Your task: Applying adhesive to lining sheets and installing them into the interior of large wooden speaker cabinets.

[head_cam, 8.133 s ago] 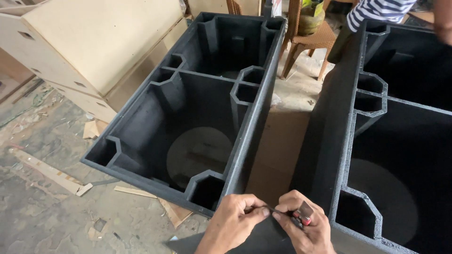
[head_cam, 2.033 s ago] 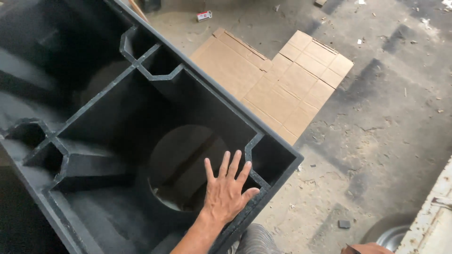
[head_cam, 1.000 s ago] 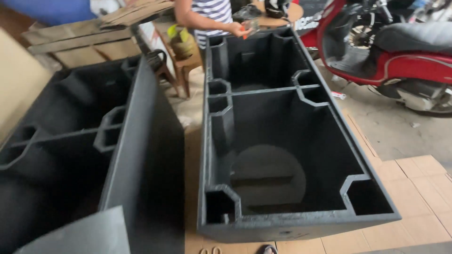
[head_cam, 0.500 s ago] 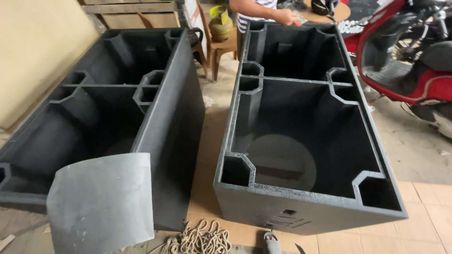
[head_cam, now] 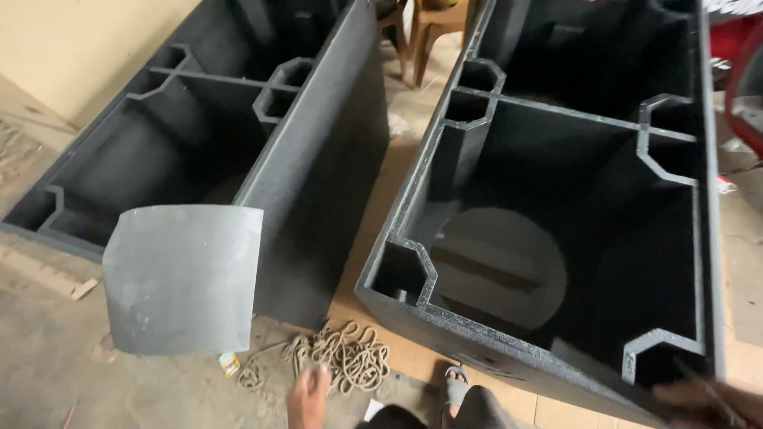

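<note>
Two big black box cabinets stand open side by side on the floor, the left cabinet (head_cam: pixel 302 151) and the right cabinet (head_cam: pixel 445 318); the right one has a round hole in its bottom. A curved grey sheet (head_cam: pixel 183 278) hangs at the left cabinet's near corner. My left hand (head_cam: pixel 308 396) is low at the bottom edge, fingers up, just short of a tangle of rope (head_cam: pixel 338 357) on the floor. My right hand (head_cam: pixel 703 397) is blurred at the bottom right, by the right cabinet's near corner, with a thin dark streak across it.
Cardboard (head_cam: pixel 381 262) lies under and between the cabinets. A wooden stool (head_cam: pixel 433 20) stands at the far end of the gap. A beige panel (head_cam: pixel 87 48) leans at the far left. A sandalled foot (head_cam: pixel 457 389) shows by the right cabinet's front wall.
The view has dropped and closed in on the cabinets' near ends. Both my hands have come into view at the bottom edge. The grey sheet stays at the left cabinet's corner.
</note>
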